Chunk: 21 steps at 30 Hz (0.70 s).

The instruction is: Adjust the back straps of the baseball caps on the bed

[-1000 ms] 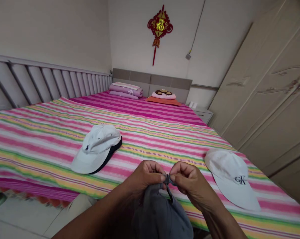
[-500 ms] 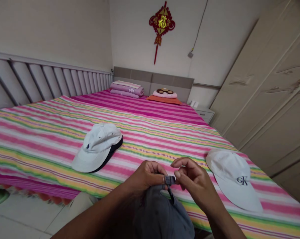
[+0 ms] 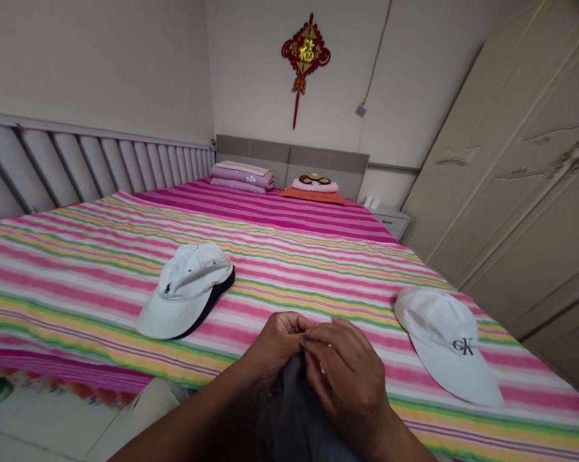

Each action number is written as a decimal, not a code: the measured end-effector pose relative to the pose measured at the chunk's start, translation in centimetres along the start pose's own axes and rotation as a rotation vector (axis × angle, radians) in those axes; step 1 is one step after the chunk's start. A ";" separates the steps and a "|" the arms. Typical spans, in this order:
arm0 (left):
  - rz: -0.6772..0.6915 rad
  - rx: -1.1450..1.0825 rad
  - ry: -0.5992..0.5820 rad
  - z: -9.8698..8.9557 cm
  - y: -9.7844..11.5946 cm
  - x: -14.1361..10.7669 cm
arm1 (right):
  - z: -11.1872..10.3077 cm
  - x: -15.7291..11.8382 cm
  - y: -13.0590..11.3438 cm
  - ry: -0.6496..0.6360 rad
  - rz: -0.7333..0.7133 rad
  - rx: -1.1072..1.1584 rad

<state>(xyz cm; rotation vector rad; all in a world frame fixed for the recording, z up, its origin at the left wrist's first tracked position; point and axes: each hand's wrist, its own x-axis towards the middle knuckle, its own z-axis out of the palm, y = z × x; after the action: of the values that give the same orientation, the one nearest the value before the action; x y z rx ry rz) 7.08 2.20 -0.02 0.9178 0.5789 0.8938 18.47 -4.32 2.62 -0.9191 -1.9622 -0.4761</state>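
Note:
Close to my body hangs a dark grey cap (image 3: 296, 410), its lower part running out of the picture. My left hand (image 3: 277, 346) pinches the end of the cap's back strap. Over that same strap my right hand (image 3: 344, 366) has closed, fingertips against my left ones, so the buckle is covered. A white cap with a small dark rider logo (image 3: 186, 289) lies to the left on the bed, a dark cap (image 3: 207, 308) showing beneath it. On the right lies another white cap with dark letters (image 3: 445, 343).
A striped sheet (image 3: 270, 256) covers the bed. Folded purple bedding (image 3: 243, 178) and a pink and orange pile (image 3: 315, 189) lie by the headboard (image 3: 327, 163). A railing (image 3: 101, 157) runs along the left, a wardrobe (image 3: 501, 192) stands right, and a nightstand (image 3: 392, 221) sits behind.
My right hand has moved left from beside the buckle onto the strap and closed on it. My left hand keeps its pinch. The view has shifted slightly; the caps on the bed lie as before.

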 end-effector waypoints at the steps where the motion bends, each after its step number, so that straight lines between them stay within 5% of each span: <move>1: 0.003 -0.010 -0.004 0.1 0.0 -0.1 | -0.1 0.1 -0.3 -0.006 0.007 0.085; 4: -0.006 -0.012 -0.096 0.0 0.1 -0.5 | -0.8 0.1 -0.3 -0.016 0.177 0.323; 7: -0.047 -0.025 -0.237 -0.5 0.6 -0.8 | -1.1 -0.2 1.2 -0.017 0.612 0.501; 9: -0.045 -0.063 -0.289 -0.8 1.0 -0.8 | -0.9 -0.8 2.5 -0.209 0.813 0.724; 11: -0.032 -0.101 -0.330 -1.2 1.4 -0.7 | -0.5 -1.4 3.4 -0.502 0.874 1.017; 13: -0.023 -0.111 -0.361 -1.6 1.8 -0.5 | -0.3 -1.8 3.6 -0.624 0.926 1.233; 17: -0.009 -0.109 -0.354 -1.9 1.8 -0.1 | -0.2 -1.6 2.6 -0.395 1.015 1.274; 21: -0.043 -0.112 -0.280 -1.6 1.3 -0.1 | -0.3 -0.5 1.6 -0.257 0.891 0.960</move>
<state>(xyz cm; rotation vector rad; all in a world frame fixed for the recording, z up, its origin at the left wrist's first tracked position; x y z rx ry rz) 5.32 3.24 0.32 0.9066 0.3037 0.7353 20.03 -3.75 2.31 -1.0718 -1.4687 1.0400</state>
